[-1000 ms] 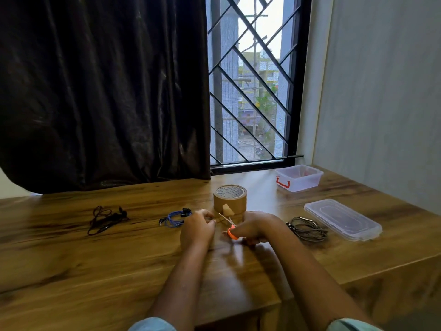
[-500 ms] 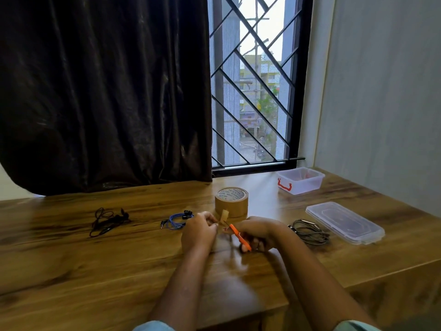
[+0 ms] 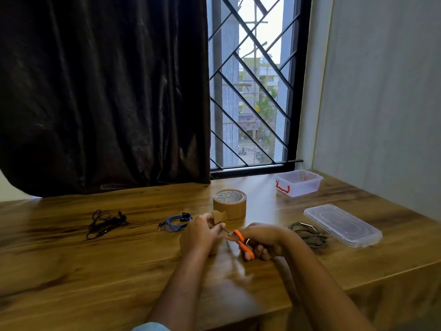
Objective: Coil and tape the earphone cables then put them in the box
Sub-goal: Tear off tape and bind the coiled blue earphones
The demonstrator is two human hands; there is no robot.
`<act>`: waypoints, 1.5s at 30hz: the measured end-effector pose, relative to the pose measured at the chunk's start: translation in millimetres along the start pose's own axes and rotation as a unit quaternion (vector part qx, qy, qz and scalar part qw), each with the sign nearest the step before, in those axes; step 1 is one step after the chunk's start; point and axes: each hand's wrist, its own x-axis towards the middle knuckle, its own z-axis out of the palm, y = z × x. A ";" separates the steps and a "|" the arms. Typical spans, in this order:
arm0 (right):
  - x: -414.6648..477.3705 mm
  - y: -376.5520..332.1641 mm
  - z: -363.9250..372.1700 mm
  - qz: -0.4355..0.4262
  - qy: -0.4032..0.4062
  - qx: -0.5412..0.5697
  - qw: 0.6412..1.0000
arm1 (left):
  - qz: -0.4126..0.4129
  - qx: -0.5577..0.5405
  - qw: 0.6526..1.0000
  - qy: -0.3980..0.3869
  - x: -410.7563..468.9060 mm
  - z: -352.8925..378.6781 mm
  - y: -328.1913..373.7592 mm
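While my right hand [image 3: 262, 240] grips the orange scissors [image 3: 239, 236], my left hand [image 3: 199, 235] pinches a brown tape strip [image 3: 218, 216]. Beyond them the tape roll [image 3: 230, 204] sits at twelve o'clock, blue earphones [image 3: 176, 223] at ten, a dark cable coil [image 3: 307, 232] at three, the box [image 3: 298, 185] at one.

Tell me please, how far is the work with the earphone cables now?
Done: the blue earphones and the grey cable look coiled. In hand: the left hand holds a tape piece, the right hand orange scissors. Left: the black earphones lie loose; the box shows no cable.
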 end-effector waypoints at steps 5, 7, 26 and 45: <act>7.4 0.9 -1.6 0.020 0.010 0.007 1.000 | -0.026 -0.038 0.999 0.020 8.1 4.3 -4.2; 9.2 0.8 -3.7 0.026 0.008 0.023 0.999 | -0.027 -0.051 0.998 0.024 8.9 4.8 -4.6; 31.1 -5.4 -30.7 0.020 -0.056 0.060 0.996 | -0.001 -0.046 0.998 0.049 6.4 4.3 -3.8; 29.1 4.1 -35.3 -0.054 -0.038 0.090 0.994 | -0.011 -0.040 0.998 0.046 6.5 5.3 -5.4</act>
